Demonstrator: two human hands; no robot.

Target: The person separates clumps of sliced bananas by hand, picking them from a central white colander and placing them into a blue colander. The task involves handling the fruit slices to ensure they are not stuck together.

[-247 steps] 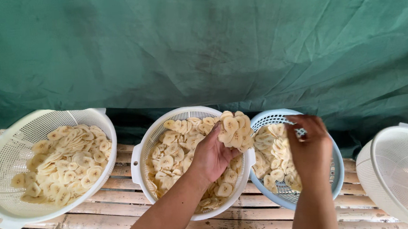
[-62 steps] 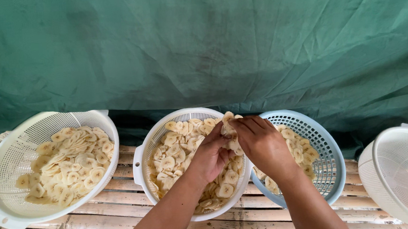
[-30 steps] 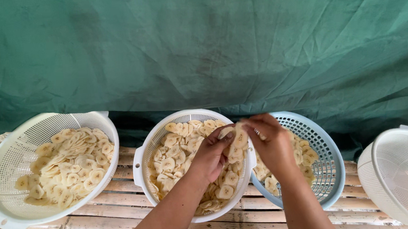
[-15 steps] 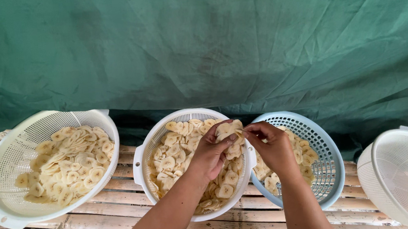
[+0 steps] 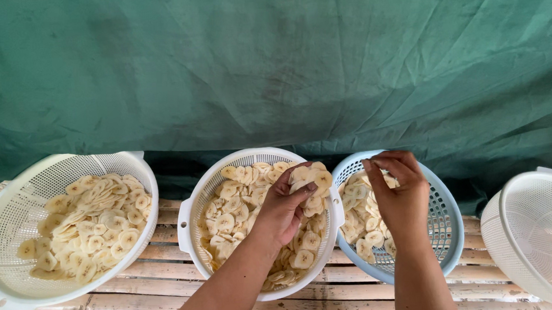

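Since half a second ago, right hand (image 5: 401,198) is drifting over the blue basket (image 5: 445,208) (fingertips pinched, contents unclear); left hand (image 5: 284,207) is gripping clumped banana slices (image 5: 310,178).

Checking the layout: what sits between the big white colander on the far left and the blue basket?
In the head view, another white colander of banana slices, with the left hand over it.

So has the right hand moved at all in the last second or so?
Yes. The right hand has shifted rightward, away from the white middle colander, and now sits fully over the blue colander.
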